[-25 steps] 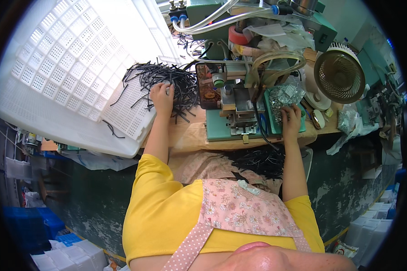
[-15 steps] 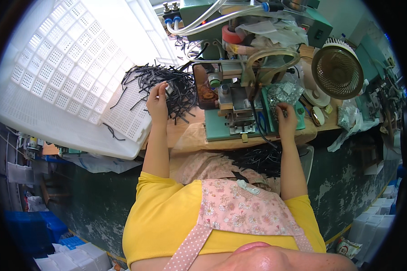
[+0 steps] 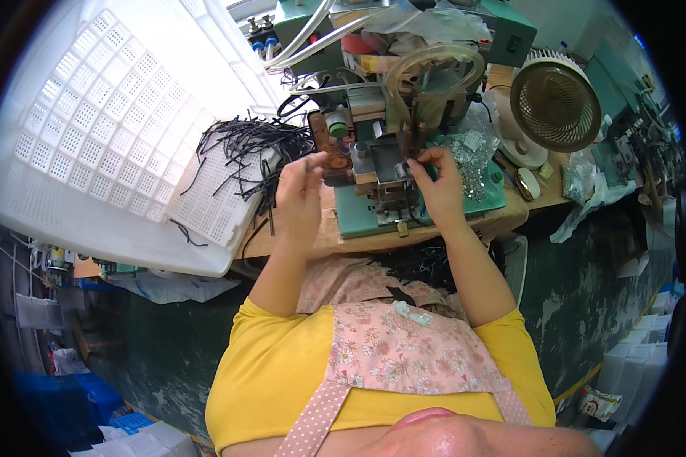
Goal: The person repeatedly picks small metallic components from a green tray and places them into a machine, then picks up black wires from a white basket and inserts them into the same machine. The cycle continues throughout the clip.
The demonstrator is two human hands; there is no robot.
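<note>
My left hand is closed in a pinch beside the press, right of a heap of thin black strips. A black strip trails below it and seems held in the fingers, though the fingertips are slightly blurred. At the metal block of a green bench press, my right hand pinches with thumb and forefinger; whatever is between them is too small to make out. Just beyond that hand, a clear bag with small shiny metal pieces lies spilling on the press's green base.
A large white perforated crate tilts at the left, with strips on its edge. Right of the press stands a round fan. Clear hoses arch over the press. More black strips lie below the table edge.
My right hand has moved left from the metal pieces to the press's block. My left hand has come right, away from the strip heap toward the press. The view has shifted slightly.
</note>
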